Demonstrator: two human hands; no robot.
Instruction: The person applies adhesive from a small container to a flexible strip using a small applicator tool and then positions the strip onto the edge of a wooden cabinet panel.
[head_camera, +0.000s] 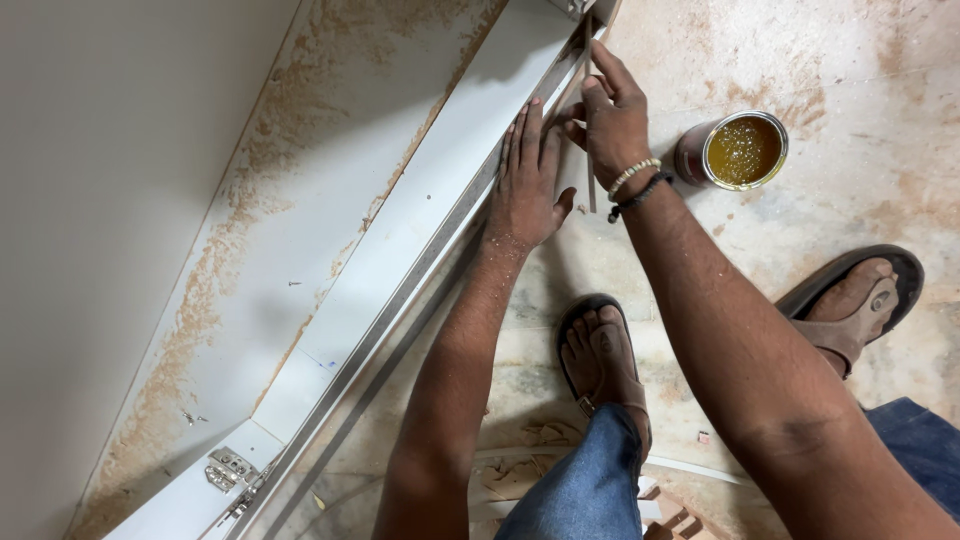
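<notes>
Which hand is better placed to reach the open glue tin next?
The right hand, probably. It is the one nearer the open tin, which stands on the floor beside that wrist. The left hand lies flat on the white panel's edge, farther from the tin.

An open round tin (742, 150) of amber, glittering liquid stands on the dusty, stained floor (880, 60) in the upper right of the frame. Lower down, two feet in brown sandals rest on that floor, one at the centre (600, 350) and one at the right edge (860, 300), with a blue denim trouser leg (585, 480) at the bottom centre. A metal hinge (228, 468) sits at the lower left, and pale wood scraps (520, 470) lie near the bottom centre.
</notes>
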